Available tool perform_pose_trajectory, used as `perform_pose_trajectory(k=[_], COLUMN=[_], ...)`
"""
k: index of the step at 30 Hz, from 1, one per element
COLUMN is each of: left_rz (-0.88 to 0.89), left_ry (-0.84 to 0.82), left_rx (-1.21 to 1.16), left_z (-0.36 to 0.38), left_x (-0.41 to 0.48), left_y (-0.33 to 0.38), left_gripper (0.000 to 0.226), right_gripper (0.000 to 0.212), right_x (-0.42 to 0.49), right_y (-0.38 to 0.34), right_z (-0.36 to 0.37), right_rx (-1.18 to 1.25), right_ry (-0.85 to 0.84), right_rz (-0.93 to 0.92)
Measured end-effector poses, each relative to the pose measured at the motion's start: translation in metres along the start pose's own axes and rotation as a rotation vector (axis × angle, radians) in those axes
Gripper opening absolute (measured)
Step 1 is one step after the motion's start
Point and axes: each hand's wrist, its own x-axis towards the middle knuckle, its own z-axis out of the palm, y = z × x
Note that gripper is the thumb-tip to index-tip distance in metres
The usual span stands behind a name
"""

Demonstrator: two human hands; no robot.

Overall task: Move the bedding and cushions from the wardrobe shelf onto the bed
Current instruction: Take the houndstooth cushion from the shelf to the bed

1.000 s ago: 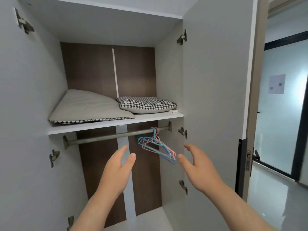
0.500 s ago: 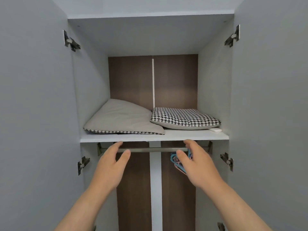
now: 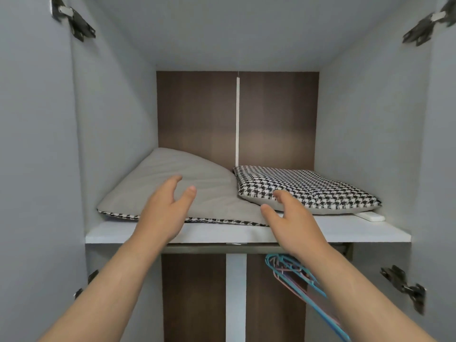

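Observation:
Two cushions lie on the white wardrobe shelf (image 3: 357, 234). A large flat grey cushion (image 3: 212, 193) with a houndstooth underside fills the left part, its far corner leaning up the back panel. A smaller black-and-white houndstooth cushion (image 3: 311, 187) lies on the right, overlapping the grey one's edge. My left hand (image 3: 165, 211) is open over the front of the grey cushion, fingers apart. Spread open at the shelf's front edge, my right hand (image 3: 291, 218) is close to the houndstooth cushion's near corner. Neither hand holds anything.
A small white flat object (image 3: 445, 216) lies at the shelf's right end. Below the shelf runs a hanging rail (image 3: 222, 248) with blue and pink hangers (image 3: 296, 270). The wardrobe's grey side walls and open doors with hinges (image 3: 404, 288) close in left and right.
Both hands have risen from below the rail to shelf level and reached over the cushions. The view has moved closer to the wardrobe.

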Motion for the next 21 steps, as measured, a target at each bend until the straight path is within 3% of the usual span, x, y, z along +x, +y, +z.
perform_pose_trajectory(k=[9,16,21], left_rz=[0.133,-0.030,-0.213], left_ry=[-0.205,-0.324,-0.444], left_rx=[-0.023,-0.107,-0.118], left_z=[0.099,0.153,0.195], left_x=[0.106,0.160,0.188], left_y=[0.014,0.013,0.020], left_gripper=[0.060,0.066,0.068], right_gripper=[0.053,0.054,0.065], right_x=[0.082,0.146,0.197], right_y=[0.033,0.066,0.106], right_z=[0.019,0.022,0.007], right_rx=[-0.146,-0.267,-0.435], right_ry=[0.072,0.077,0.046], right_rz=[0.071,0.080,0.260])
